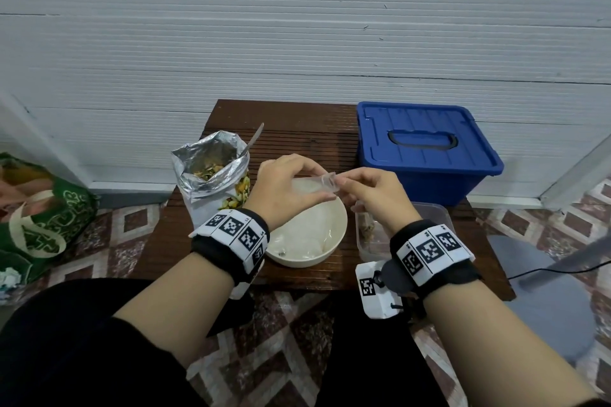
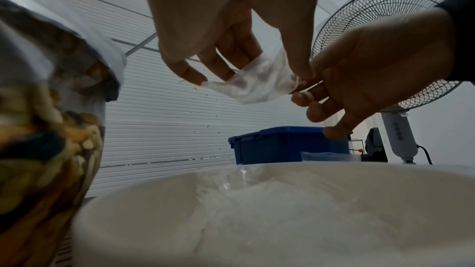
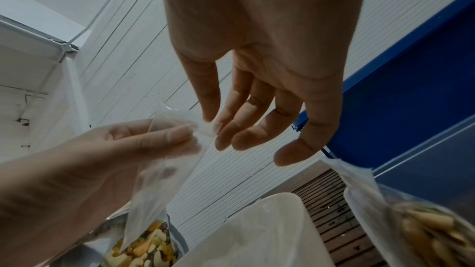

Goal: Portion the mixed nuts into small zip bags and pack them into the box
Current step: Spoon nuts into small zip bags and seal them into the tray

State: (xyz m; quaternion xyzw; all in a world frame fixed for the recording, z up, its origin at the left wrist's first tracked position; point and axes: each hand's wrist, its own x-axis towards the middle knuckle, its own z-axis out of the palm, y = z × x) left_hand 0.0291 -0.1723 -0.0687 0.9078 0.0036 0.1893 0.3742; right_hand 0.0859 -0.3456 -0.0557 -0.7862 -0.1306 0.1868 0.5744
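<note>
Sitting at the far left on the low wooden table (image 1: 291, 122): the opened foil bag of mixed nuts (image 1: 211, 172), with a spoon (image 1: 254, 139) standing in its mouth

Hovering just right of that, over the white bowl (image 1: 337, 241): the left hand (image 1: 284, 188), pinching one lip of a small clear zip bag (image 1: 325, 182) between thumb and fingertips

Meeting it from the right: the right hand (image 1: 373, 195), pinching the opposite lip of the same bag with thumb and forefinger, remaining fingers hanging loose

Judging by this, peeling the mouth open ahead of filling; worth keeping each grip right at the seal and pulling the lips straight apart, since thin film tends to cling and slip

Lying in the bowl: more clear bags, apparently empty

Waiting near the right edge: a clear tub (image 1: 436, 211) holding a bag already filled with nuts (image 3: 421, 228)

Standing at the far right rear: the blue box (image 1: 426, 149), lid on, needing opening before packing
</note>
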